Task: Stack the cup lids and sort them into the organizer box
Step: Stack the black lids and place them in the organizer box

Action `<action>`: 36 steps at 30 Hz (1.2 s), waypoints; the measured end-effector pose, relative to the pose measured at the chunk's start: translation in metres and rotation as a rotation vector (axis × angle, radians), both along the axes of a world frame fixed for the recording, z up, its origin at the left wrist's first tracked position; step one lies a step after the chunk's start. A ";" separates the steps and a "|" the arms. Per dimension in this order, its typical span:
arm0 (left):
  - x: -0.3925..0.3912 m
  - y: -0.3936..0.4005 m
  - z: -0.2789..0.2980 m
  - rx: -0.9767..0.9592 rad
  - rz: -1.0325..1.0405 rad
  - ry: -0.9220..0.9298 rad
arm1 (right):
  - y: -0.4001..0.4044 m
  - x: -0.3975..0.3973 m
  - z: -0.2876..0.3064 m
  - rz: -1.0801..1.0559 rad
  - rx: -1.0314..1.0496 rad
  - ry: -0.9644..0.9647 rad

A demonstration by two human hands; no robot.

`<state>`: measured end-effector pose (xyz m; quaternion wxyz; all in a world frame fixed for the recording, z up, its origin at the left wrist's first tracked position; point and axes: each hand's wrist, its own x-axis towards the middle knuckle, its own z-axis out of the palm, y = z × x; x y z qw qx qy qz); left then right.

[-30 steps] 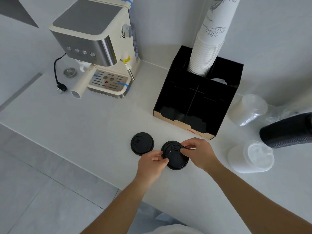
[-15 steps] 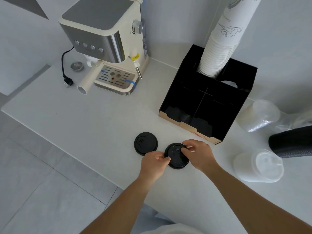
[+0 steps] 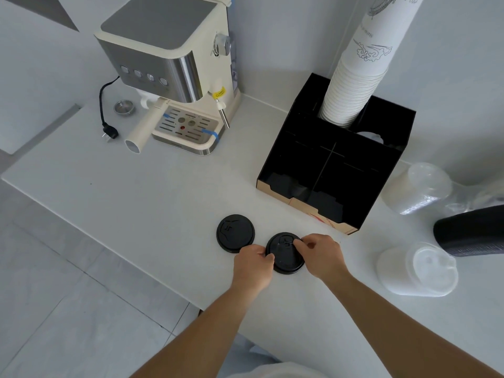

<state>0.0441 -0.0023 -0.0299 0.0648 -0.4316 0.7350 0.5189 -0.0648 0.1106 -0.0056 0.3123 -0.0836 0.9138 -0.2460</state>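
Two black cup lids lie on the white surface, just near of the organizer box [image 3: 335, 170] — the left lid [image 3: 235, 232] lies free, the right lid [image 3: 285, 253] sits between both hands. The left hand [image 3: 255, 264] pinches its left rim in a narrow grip, and the right hand [image 3: 320, 253] pinches its far-right rim. One stack of white paper cups [image 3: 357, 77] stands in the box's far-left compartment — its two near compartments look dark.
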 end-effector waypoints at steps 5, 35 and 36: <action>0.000 0.001 0.003 0.003 0.010 0.000 | 0.002 0.001 0.000 -0.159 -0.114 -0.132; 0.049 -0.061 0.011 0.177 0.439 0.061 | -0.119 0.007 0.021 0.279 -0.178 -0.034; 0.050 -0.063 0.008 0.150 0.418 0.048 | -0.123 0.006 0.018 0.300 -0.168 -0.031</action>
